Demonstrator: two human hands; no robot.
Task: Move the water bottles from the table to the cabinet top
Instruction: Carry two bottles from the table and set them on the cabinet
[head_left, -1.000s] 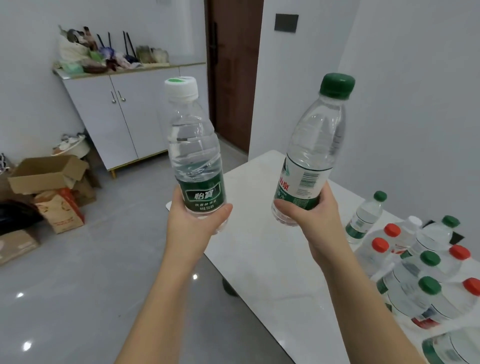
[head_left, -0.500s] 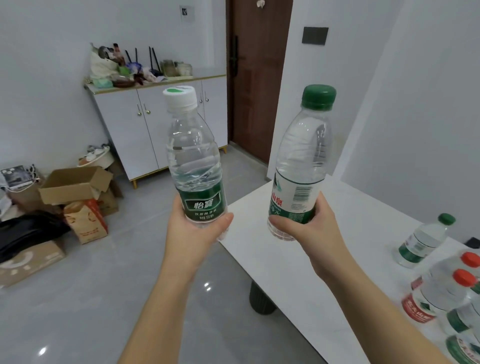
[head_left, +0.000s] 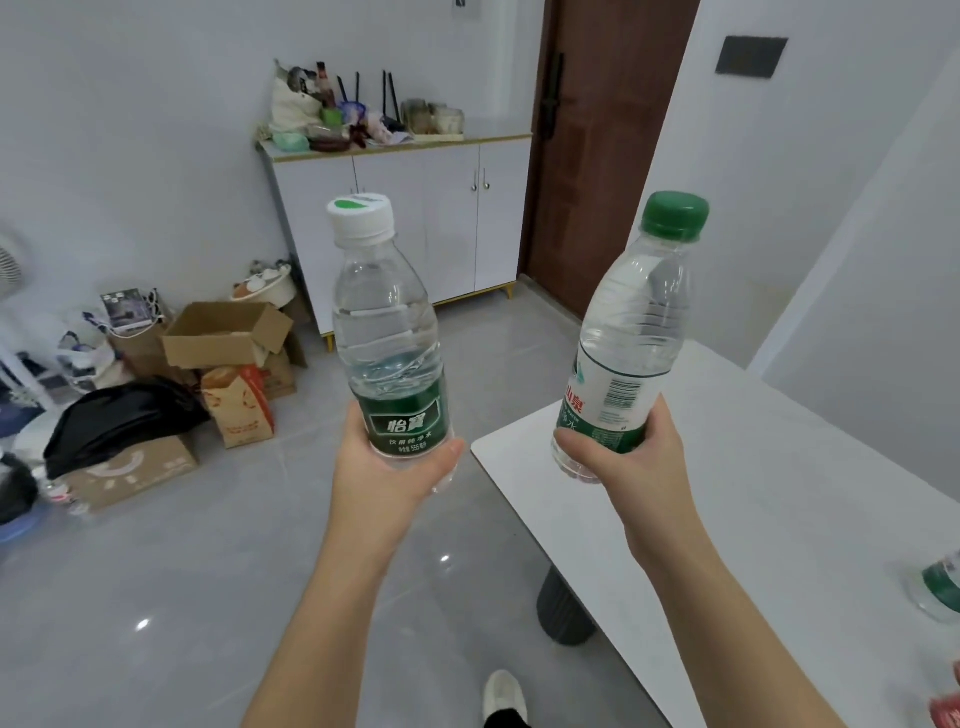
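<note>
Cabinet vs. earlier: the white cabinet (head_left: 415, 218) now sits larger and nearer the middle of the view. The crowd of bottles on the desk (head_left: 779, 493) has slid out of frame, leaving one spare bottle (head_left: 940, 592) at the right edge.
Floor: the glossy grey floor (head_left: 208, 571) has cardboard boxes (head_left: 223, 332) and bags heaped on its left side.
Cabinet top: the clutter (head_left: 332, 114) fills the left part, and the bare strip (head_left: 493, 132) lies at the door end.
Task bottles: both are off the desk and carried upright in the air, well apart from the cabinet.
Hands: the left hand (head_left: 384, 467) is wrapped round the base of the white-capped bottle (head_left: 387, 332). The right hand (head_left: 639, 462) is wrapped round the base of the green-capped bottle (head_left: 639, 312).
Risk: with both hands full, neither can clear space, so a bottle set down among the clutter could tip or knock something off. The low grips leave the tall bottles free to sway, and the desk corner sits close to the walking line.
Writing: the white-capped bottle's green label reads 怡寶, and the small line beneath ends in 555. The green-capped bottle's white label shows red 山泉, partly hidden, and a barcode.
</note>
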